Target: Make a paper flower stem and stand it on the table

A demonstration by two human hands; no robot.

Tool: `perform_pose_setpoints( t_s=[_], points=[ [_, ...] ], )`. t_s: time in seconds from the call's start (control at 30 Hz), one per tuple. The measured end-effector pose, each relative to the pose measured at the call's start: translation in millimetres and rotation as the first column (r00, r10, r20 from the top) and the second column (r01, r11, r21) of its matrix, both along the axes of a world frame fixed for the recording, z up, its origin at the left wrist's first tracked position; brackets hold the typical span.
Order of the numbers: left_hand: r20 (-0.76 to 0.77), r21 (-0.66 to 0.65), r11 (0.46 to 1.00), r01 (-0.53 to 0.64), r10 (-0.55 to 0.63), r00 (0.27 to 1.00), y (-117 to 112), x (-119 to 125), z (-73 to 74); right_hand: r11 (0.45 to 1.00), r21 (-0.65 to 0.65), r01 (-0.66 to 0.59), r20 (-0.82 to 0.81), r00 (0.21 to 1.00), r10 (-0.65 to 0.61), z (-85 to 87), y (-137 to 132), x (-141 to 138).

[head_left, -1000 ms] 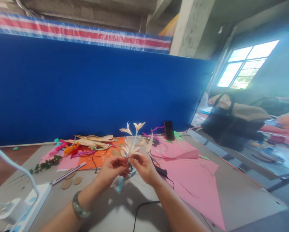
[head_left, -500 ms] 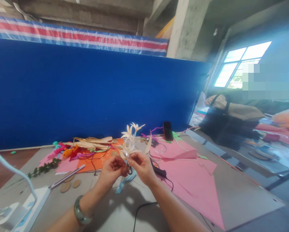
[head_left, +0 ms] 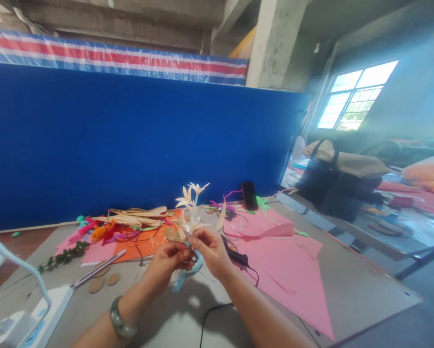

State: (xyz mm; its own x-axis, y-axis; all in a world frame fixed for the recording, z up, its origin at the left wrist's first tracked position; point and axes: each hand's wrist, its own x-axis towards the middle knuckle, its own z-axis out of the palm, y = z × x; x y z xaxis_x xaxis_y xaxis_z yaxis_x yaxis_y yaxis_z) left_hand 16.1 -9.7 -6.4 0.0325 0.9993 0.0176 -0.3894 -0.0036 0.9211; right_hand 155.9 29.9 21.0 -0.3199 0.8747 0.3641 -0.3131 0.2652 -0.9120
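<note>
The cream flower spray (head_left: pixel 192 223) stands near upright above the worktop (head_left: pixel 362 295), between the hands. The right hand (head_left: pixel 212 251) has its grip pinching the stem beneath the blossoms; the left hand (head_left: pixel 165 263) closes at the lower end (exact contact hidden). Judged light, petals fragile: hold by the stem. Blue ribbon (head_left: pixel 179 282) shows below. Black tool (head_left: pixel 237 256) and cable (head_left: pixel 217 307) crowd the right forearm.

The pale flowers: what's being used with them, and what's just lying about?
Seemingly in use:
pale flowers, pinched by the right hand
left hand, close beside
light-blue strip by the hands

Probably just lying about:
phone
pink paper
leafy sprig
round tan discs
power strip
</note>
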Motion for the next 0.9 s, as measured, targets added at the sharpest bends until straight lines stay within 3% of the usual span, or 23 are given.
perform_pose_setpoints(
  t_s=[0.23, 0.6, 0.9],
  points=[
    [-0.019, 0.036, 0.999, 0.029, -0.028, 0.999, 1.2, -1.8, 0.0, 0.992, -0.084, -0.090, -0.052, 0.995, 0.085, -0.3, 1.3, 1.1],
    [-0.062, 0.032, 0.999, 0.043, -0.041, 0.997, -2.5, -2.0, 1.1, 0.995, -0.068, -0.078, -0.086, 0.994, 0.072, 1.8, -1.9, 2.1],
    [-0.042, 0.095, 0.992, 0.081, -0.077, 0.996, 0.5, -2.8, -4.8, 0.979, -0.091, -0.181, -0.135, 0.976, 0.168, 0.7, 2.5, 6.4]
  ],
)
